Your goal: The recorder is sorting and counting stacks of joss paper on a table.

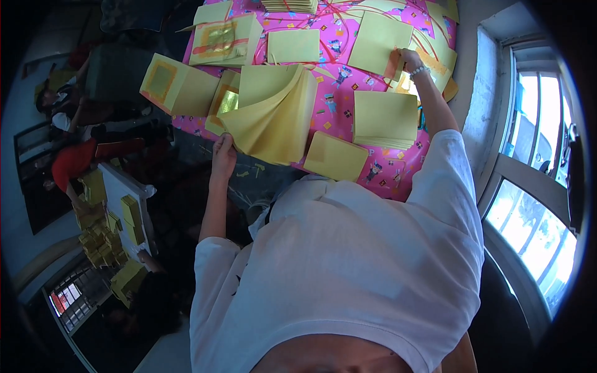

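My left hand (224, 148) pinches the lower left corner of a stack of thin yellow paper sheets (270, 127), whose top layers are lifted and curled into a fan at the table's near edge. At the far right my right hand (410, 61), wearing a beaded bracelet, is closed at the edge of yellow paper sheets (380, 46) with an orange-red patch by the fingers. Its fingertips are partly hidden. Beneath that wrist lies yellow paper (435, 69) with an orange-bordered patch.
A pink patterned cloth (341, 78) covers the table. Around my hands lie several yellow paper stacks, including a squared one (385, 118) and a small one (336, 155). Red strings (348, 12) trail across the far side. A barred window (535, 124) stands at right; people work at left.
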`<state>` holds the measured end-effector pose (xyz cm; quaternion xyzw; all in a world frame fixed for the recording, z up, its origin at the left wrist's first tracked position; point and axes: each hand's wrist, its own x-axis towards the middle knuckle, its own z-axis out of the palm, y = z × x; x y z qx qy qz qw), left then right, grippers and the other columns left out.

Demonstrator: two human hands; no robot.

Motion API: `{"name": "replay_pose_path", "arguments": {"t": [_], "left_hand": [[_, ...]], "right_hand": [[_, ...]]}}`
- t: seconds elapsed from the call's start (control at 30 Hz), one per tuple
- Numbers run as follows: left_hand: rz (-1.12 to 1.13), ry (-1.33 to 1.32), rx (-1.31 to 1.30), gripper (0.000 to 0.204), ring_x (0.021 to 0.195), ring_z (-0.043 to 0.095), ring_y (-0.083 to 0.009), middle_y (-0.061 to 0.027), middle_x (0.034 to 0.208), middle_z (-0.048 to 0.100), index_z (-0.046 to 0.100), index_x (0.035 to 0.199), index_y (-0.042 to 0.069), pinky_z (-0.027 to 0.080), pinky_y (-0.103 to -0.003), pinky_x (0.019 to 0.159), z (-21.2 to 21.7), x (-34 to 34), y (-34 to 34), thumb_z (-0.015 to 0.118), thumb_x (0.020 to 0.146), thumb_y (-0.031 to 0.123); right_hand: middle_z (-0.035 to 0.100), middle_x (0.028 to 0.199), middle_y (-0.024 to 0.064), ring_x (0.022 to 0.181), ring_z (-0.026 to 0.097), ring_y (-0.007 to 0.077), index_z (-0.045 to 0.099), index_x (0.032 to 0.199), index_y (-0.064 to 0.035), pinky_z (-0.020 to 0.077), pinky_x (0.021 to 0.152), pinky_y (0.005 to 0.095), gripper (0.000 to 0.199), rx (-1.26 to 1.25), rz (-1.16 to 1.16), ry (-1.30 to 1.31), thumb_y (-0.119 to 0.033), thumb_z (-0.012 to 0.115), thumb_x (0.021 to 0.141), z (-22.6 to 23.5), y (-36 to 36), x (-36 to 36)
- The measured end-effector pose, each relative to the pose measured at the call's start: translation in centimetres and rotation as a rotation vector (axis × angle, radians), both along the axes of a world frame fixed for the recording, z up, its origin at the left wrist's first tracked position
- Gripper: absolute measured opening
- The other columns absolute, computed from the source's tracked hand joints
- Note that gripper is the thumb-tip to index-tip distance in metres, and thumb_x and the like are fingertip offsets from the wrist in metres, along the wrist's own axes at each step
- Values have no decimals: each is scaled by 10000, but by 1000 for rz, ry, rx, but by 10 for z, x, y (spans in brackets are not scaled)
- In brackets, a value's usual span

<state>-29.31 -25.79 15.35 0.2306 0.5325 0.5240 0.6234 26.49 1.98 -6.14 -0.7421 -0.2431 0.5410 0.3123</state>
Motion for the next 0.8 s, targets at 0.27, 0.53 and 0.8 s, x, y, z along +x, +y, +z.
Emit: {"name": "replay_pose_path", "arguments": {"t": [0.27,0.53,0.8], "left_hand": [[-344,284,118,189,915,556,-131,-10,971,604,588,924,27,431,-285,862,0,-3,-1,630,865,201],[-877,1562,600,581,1004,504,-298,-114,1056,506,523,1058,58,463,-381,814,50,66,0,810,603,277],[-737,1189,357,409,939,588,-267,-135,1021,586,531,1116,91,483,-306,789,41,24,5,711,757,170]], "right_hand": [[644,771,141,682,652,232,643,836,16,522,583,357,287,48,134,-133,-250,536,814,-6,-3,5],[648,766,136,675,651,216,657,854,1,517,577,346,266,124,287,-203,-236,546,807,-20,5,16],[630,807,90,669,633,206,613,845,15,544,599,373,149,56,67,40,-132,603,822,26,-7,-16]]}}
